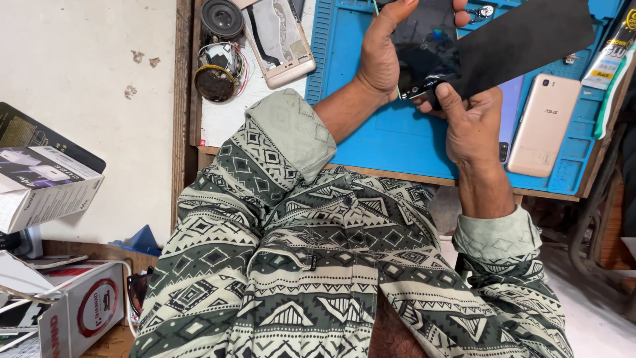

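Observation:
My left hand [381, 56] grips a black phone screen [427, 53] by its left edge, above a blue work mat [371, 142]. The thumb of my right hand [474, 122] presses on the screen's lower edge while that hand holds a large black sheet [523, 36] that angles up to the right. The sheet overlaps the screen's right side. Both sleeves have a green and cream geometric pattern and are rolled at the cuffs.
A gold phone [544, 126] lies face down on the mat's right part. An opened phone body [281, 40] and two round speaker parts [218, 63] sit at the bench's left. Cardboard boxes [46, 185] are stacked at the far left. A tube [613, 50] lies at the right edge.

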